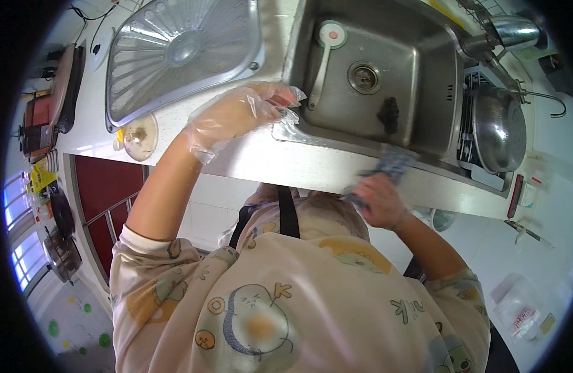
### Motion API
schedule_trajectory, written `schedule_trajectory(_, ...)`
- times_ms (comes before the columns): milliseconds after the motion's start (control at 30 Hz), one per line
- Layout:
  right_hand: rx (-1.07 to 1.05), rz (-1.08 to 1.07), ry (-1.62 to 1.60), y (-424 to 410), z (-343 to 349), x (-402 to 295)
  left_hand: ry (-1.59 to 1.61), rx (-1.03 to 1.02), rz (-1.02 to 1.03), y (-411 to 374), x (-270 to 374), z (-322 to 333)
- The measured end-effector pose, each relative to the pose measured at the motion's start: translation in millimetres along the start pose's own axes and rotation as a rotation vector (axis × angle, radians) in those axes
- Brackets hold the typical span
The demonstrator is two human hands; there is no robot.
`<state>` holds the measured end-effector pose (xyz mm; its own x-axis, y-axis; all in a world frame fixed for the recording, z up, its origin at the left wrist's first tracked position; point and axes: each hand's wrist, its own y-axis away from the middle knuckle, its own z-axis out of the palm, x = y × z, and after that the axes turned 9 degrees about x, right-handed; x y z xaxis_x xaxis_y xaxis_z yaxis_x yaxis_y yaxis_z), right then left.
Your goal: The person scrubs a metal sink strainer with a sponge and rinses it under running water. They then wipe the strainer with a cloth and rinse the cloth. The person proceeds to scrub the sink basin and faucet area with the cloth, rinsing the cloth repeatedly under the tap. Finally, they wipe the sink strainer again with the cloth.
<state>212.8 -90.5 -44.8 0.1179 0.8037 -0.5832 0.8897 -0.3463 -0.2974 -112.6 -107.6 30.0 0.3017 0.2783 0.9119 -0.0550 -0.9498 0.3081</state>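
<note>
My left hand (239, 109) wears a clear, loose plastic glove. It hovers by the front left corner of the stainless steel sink (430, 112), fingers a little bent and nothing seen in them. A crumpled blue-grey cloth (393, 161) is gripped in my bare right hand (379, 200) at the sink's front edge; both are blurred. Inside the basin lies a long-handled white scrubber (322, 74) with a round head, left of the drain (364, 78). A dark, limp scrap (388, 114) rests on the basin floor, its kind unclear.
A large metal panel with radial ridges (181, 49) lies on the white counter (263, 149) to the left. Near its front corner stands a clear container (141, 137) with a yellow part. Right of the basin, a metal pot (499, 128) leans by a rack, below the faucet (482, 44).
</note>
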Motion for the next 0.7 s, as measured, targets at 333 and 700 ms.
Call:
schedule_trajectory(333,0.05,-0.163,0.062,-201,134,-55,-0.264,0.223,0.028,42,-54,-45)
schedule_trajectory(700,0.776,0.964,-0.31,-229,53,-6,0.219,0.123,0.066,92,-93,-58)
